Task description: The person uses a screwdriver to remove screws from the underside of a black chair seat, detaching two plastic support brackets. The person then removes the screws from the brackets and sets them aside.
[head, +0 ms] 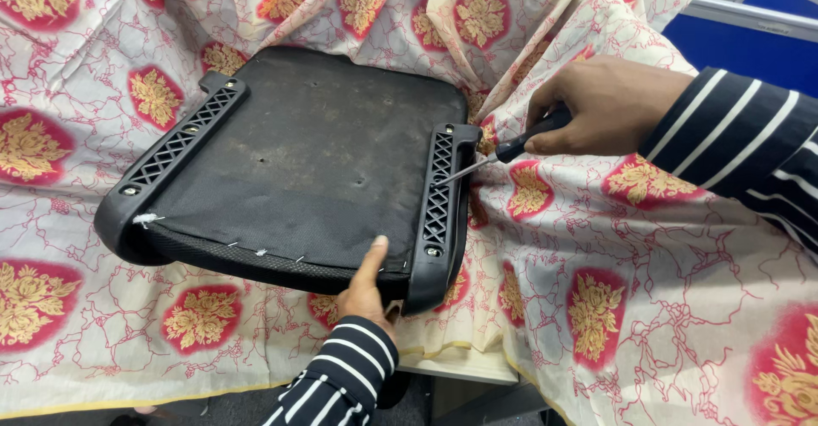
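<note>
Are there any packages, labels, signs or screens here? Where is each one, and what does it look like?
None that I can make out. Only a black seat pad on a flowered cloth, a screwdriver in the right hand, the left hand at the pad's edge.

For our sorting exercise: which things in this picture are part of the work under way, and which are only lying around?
In use:
- black seat panel, underside up
- its right latticed bracket, met by the tool tip
- screwdriver in the right hand
- left hand gripping the panel's front edge

Just there:
- floral cloth beneath
- blue furniture, top right
</note>
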